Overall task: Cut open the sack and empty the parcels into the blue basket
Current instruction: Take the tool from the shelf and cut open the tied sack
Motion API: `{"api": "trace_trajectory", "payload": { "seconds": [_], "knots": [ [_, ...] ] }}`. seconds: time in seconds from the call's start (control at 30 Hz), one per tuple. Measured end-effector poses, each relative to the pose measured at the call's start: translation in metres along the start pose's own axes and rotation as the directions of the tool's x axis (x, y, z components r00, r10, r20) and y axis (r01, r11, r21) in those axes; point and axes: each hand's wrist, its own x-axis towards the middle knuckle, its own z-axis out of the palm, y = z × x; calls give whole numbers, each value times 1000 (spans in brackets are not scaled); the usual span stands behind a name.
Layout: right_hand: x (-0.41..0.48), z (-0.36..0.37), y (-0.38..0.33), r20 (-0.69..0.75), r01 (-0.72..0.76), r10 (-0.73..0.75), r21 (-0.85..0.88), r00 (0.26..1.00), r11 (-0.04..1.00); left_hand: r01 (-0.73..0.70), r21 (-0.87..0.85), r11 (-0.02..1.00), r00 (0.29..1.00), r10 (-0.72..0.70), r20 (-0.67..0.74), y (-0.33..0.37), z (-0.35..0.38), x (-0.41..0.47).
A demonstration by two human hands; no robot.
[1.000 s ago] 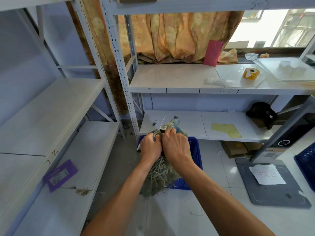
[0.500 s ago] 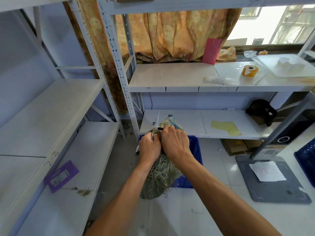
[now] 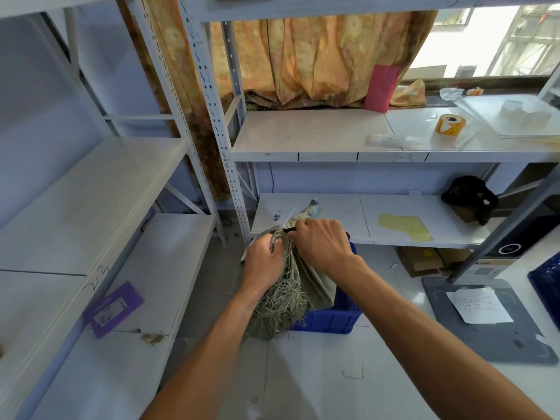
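A: So, where is the sack (image 3: 289, 294)?

B: Upright in both hands, over the near left corner of the blue basket (image 3: 328, 321), which stands on the floor in front of the low shelf (image 3: 336, 212). Its frayed bottom hangs past the basket's rim.

A: And the left hand (image 3: 263, 263)?

B: Its fingers (image 3: 268, 243) are curled tight round the bunched neck.

A: The right hand (image 3: 323, 242)?

B: Touching the left, at the top of the neck. Its fingers (image 3: 303, 227) are curled in and clamped on the cloth there. Something small and black shows between the hands; I cannot tell what it is. A thin white strip sticks up beside it.

A: Anything nearby?

B: A yellow sheet (image 3: 404, 227) lies on the low shelf, well to the right. A tape roll (image 3: 449, 124) sits on the shelf above, and a purple card (image 3: 113, 309) lies on the left rack.
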Motion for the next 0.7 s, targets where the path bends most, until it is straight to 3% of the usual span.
{"api": "trace_trajectory", "payload": {
  "seconds": [0.7],
  "knots": [
    [7, 11, 35, -44, 125, -123, 36, 991, 992, -86, 96, 992, 993, 77, 91, -3, -9, 8]
  ]
}}
